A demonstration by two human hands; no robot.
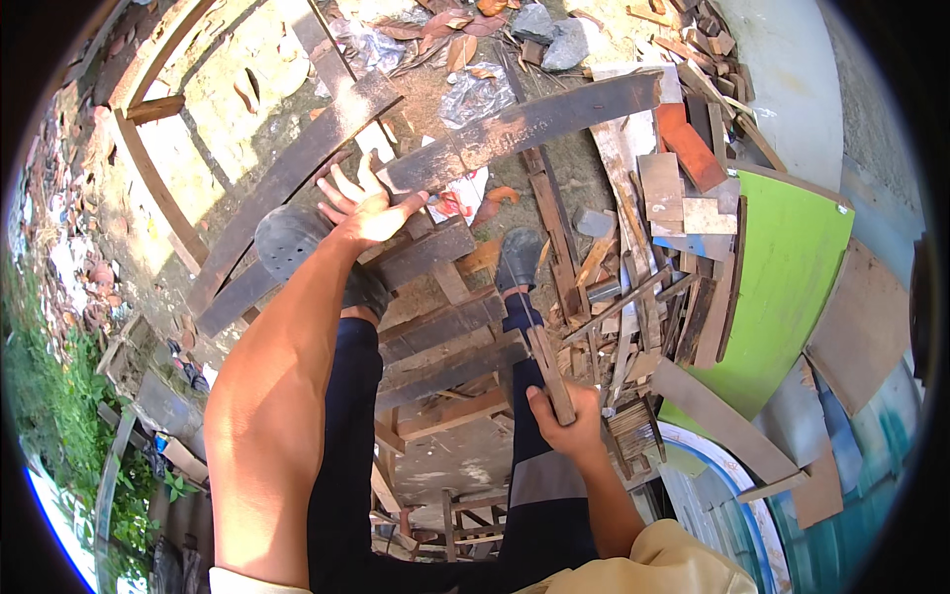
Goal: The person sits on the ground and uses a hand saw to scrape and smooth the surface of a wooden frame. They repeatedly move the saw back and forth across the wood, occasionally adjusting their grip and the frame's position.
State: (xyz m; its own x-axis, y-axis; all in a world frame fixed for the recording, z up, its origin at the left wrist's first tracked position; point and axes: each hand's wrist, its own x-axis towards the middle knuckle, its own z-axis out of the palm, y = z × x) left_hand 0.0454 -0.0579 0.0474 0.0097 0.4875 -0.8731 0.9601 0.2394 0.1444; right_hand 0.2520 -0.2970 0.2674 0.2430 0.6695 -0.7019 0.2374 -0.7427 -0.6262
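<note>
My left hand (366,208) is stretched out with its fingers spread, its thumb at the near end of a long dark wooden board (524,127). Its fingertips lie by a second dark board (297,168) that slants down to the left. My right hand (572,416) is closed around a slim wooden-handled tool (550,374), seen nearly edge-on and pointing away from me; its exact kind is hard to make out. Under my left hand are short dark wooden blocks (426,252). My black clog (289,243) rests beside the slanting board.
Below, between my legs, lie several crosswise planks (445,342). Scrap wood (643,297) and an orange-red block (691,148) are heaped at the right, next to a lime-green panel (782,287). A curved wooden frame (158,188) lies far left. Stones (564,45) and clear plastic (477,94) lie ahead.
</note>
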